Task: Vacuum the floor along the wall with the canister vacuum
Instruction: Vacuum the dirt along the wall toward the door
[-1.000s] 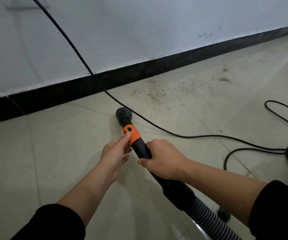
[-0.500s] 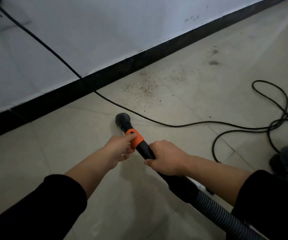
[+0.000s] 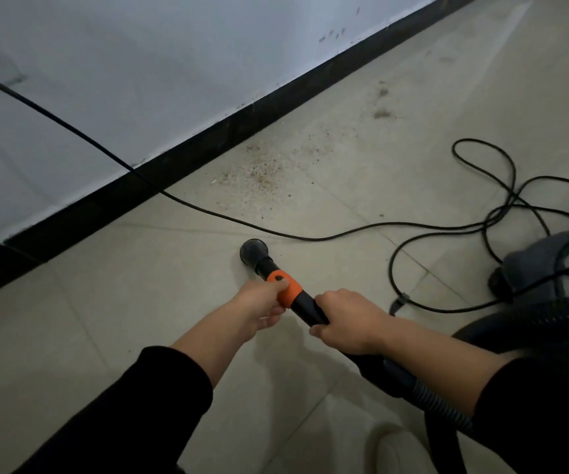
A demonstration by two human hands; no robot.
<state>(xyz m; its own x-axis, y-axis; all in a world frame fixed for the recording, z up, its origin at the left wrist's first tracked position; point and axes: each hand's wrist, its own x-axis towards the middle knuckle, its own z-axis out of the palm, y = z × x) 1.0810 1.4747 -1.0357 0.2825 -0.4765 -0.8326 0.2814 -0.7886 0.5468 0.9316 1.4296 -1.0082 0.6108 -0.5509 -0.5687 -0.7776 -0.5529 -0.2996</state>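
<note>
A black vacuum wand with a round nozzle (image 3: 254,253) points down at the beige tiled floor (image 3: 139,302). My left hand (image 3: 259,307) pinches the orange collar (image 3: 285,287) just behind the nozzle. My right hand (image 3: 346,321) grips the black tube farther back, ahead of the ribbed grey hose (image 3: 437,401). Brown crumbs (image 3: 259,172) lie scattered on the tiles beyond the nozzle, close to the black baseboard (image 3: 208,145). The grey canister body (image 3: 549,261) sits at the right edge.
The black power cord (image 3: 310,238) runs from the white wall (image 3: 139,63) across the floor between nozzle and crumbs, then loops in coils (image 3: 488,213) at the right. More dirt smudges (image 3: 382,112) lie farther along the wall.
The view has swung down and right, bringing the canister into sight. The nozzle sits a little farther back from the crumbs and the cord. Both hands keep their hold on the wand.
</note>
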